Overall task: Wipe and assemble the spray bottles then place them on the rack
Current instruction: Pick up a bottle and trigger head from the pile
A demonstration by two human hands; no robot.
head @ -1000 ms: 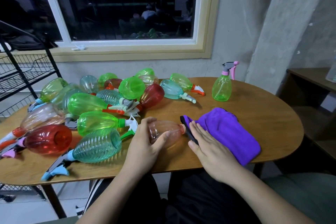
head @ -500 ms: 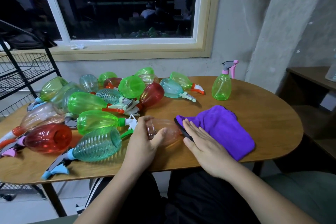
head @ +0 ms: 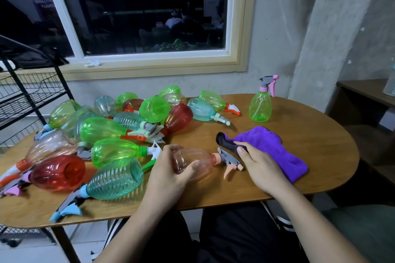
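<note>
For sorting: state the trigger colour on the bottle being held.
The trigger is peach, on a grey sprayer; head view.

Purple cloth (head: pixel 275 147) (peach bottle (head: pixel 196 166))

Dark window (head: pixel 149 13), grey wall (head: pixel 275 28), wood tbl (head: pixel 303 134)

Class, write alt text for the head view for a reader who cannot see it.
A person's left hand grips a clear peach plastic spray bottle lying on an oval wooden table; the right hand grips a purple cloth. Coloured bottles are piled left.
</note>
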